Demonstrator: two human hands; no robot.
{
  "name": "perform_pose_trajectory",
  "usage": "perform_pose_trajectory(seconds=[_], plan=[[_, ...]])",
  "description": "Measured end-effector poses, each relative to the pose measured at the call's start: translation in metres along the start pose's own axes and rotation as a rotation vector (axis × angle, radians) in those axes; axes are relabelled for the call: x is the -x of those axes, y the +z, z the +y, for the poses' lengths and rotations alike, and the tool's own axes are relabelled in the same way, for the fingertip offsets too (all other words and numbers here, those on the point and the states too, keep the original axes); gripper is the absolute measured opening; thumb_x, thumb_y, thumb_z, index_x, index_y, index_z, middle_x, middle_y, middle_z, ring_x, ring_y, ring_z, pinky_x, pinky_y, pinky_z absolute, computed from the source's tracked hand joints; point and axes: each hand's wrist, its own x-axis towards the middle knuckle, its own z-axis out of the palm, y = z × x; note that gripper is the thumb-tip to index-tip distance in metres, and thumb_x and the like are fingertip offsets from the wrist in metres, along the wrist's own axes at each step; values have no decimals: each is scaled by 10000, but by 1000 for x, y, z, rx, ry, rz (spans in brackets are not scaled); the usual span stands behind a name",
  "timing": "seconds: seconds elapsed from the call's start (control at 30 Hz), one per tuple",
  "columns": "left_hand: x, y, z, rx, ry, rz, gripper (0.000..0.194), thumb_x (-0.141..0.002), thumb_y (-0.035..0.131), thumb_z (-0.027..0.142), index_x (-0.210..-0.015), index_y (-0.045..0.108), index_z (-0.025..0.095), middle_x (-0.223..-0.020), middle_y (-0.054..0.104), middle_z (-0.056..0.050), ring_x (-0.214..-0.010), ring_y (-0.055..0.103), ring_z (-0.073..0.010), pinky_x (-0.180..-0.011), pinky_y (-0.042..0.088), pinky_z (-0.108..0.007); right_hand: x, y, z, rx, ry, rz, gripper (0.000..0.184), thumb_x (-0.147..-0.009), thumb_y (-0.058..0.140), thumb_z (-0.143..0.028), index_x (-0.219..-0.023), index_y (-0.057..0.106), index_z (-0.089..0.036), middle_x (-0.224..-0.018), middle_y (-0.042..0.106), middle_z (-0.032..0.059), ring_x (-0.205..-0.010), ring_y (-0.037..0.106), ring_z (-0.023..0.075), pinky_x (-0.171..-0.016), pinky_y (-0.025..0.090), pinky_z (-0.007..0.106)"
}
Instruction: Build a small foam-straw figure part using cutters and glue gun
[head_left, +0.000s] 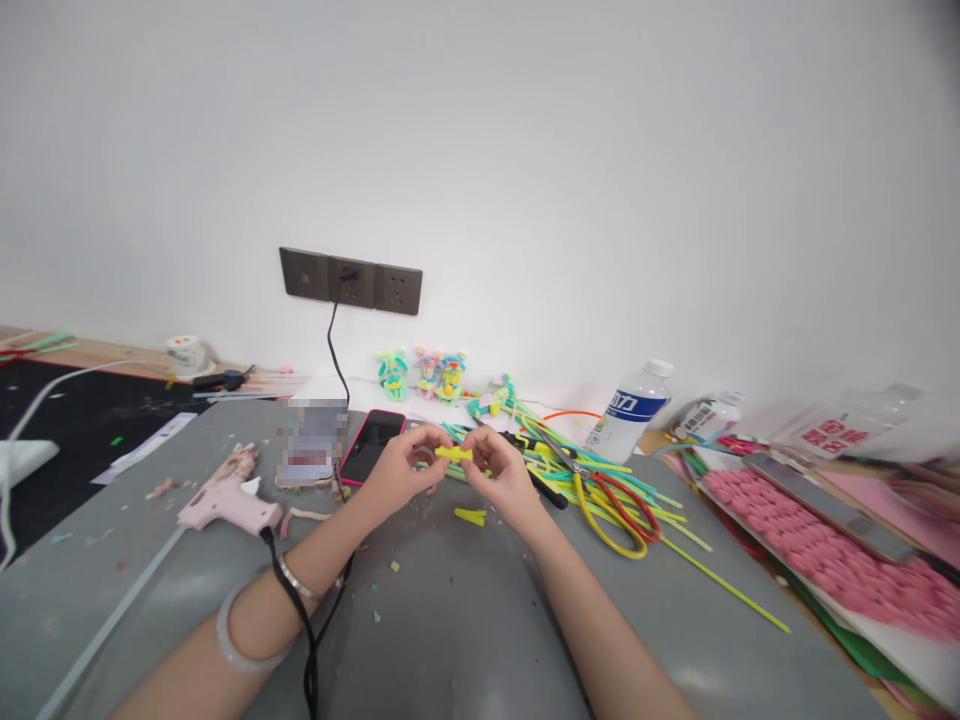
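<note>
Pinching one small, bumpy yellow piece (453, 454) in a fingertip grip, the left hand (401, 466) and right hand (504, 478) hang over the smooth gray bench (450, 625). One pink plastic glue gun (229, 502) lies on it.

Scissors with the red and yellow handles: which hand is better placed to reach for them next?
Likely the right hand: the scissors lie on its side, while the left hand is farther away. Both hold the small yellow piece, so the right would probably need to let go first.
</note>
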Motion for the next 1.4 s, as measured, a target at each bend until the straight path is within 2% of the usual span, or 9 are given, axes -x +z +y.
perform_pose_trajectory(seconds=[0.6,0.77,0.93,1.03,1.4], plan=[[1,1,2,-34,-2,11,134,-831,625,250,-932,596,166,-879,566,-24,-600,533,-94,-488,508,-210,0,2,3,-24,10,3,112,-787,605,-232,-841,510,-207,-714,473,-27,-603,406,122,-559,309,261],[0,1,5,-49,-10,26,149,-827,627,273,-921,595,162,-885,569,-27,-595,536,-92,-488,509,-209,-1,0,2,-37,17,-1,181,-818,642,-335,-858,523,-204,-707,477,-27,-596,407,117,-550,324,256],[-1,3,10,-55,-41,96,168,-806,640,293,-889,589,156,-920,577,-39,-633,554,-100,-510,512,-205,0,-3,1,-150,48,-66,304,-836,658,-475,-965,550,-221,-815,552,15,-713,520,157,-642,415,288],[-1,2,10,-71,-38,106,155,-803,638,276,-887,588,155,-927,583,-42,-638,554,-98,-519,508,-200,0,-3,1,-188,68,-95,309,-840,660,-485,-989,559,-234,-841,549,19,-758,539,172,-688,433,303],[0,4,12,-46,-39,88,163,-803,630,282,-897,588,156,-923,569,-40,-652,564,-110,-512,530,-217,-1,-5,-2,-217,87,-90,314,-848,644,-508,-985,583,-233,-808,558,12,-714,531,161,-659,434,288]])
